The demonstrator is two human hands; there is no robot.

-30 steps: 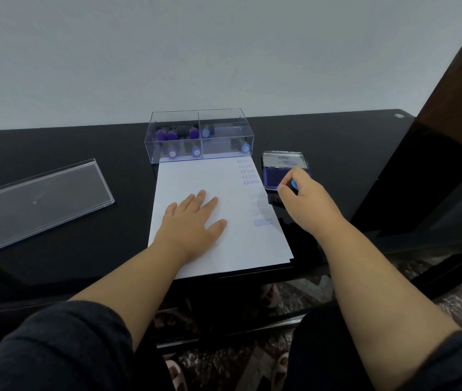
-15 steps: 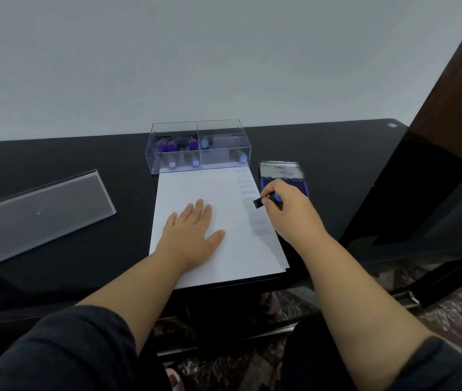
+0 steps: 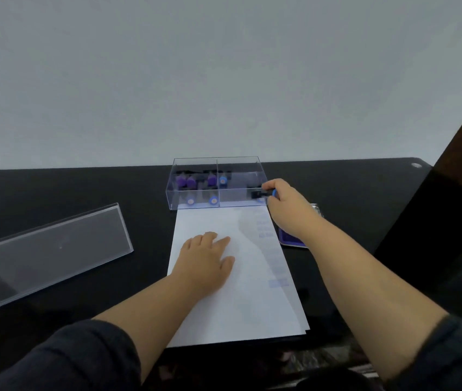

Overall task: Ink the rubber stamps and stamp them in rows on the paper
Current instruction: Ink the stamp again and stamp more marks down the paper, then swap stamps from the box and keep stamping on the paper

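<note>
White paper (image 3: 252, 292) lies on a black table (image 3: 83, 193), its far edge touching the front wall of a clear plastic box (image 3: 238, 165). Taking the paper as the landmark: the left hand (image 3: 204, 261) lies flat on its middle, fingers straight and spread, pressing the sheet down. Down the paper's right margin runs a column of faint blue stamp prints (image 3: 269, 249), some sharper than others. Just past the paper's far right corner, the right hand (image 3: 286, 204) pinches a small stamp (image 3: 261, 192) with a black base and blue handle between curled fingers and thumb, holding it at the right front wall of the box; whether the stamp is inside the box or just in front of it cannot be told. Beyond the paper's far edge, in the left compartment of the box, several more stamps (image 3: 196, 183) with purple and blue tops lie. Beside the paper's right edge a blue ink pad (image 3: 292, 238) sits, mostly hidden under the right wrist. Well to the left of the paper a clear lid (image 3: 55, 249) rests on the table.
</note>
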